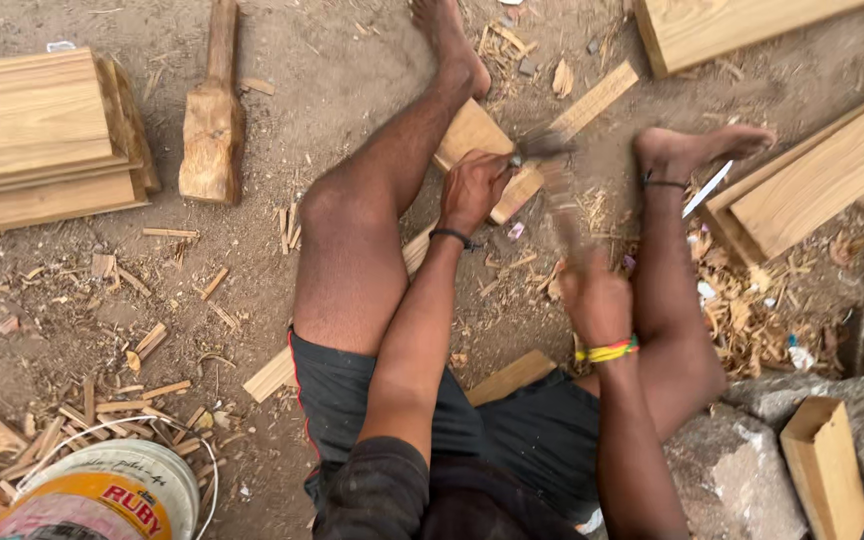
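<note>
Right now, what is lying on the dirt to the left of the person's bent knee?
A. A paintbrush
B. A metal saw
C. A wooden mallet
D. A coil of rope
C: a chunky wooden mallet lies on the dirt beside the stacked planks, left of the knee.

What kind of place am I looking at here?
Likely an open-air carpentry spot on bare ground: stacked planks, a wooden mallet and wood chips lie on the dirt around the person's hands.
</note>
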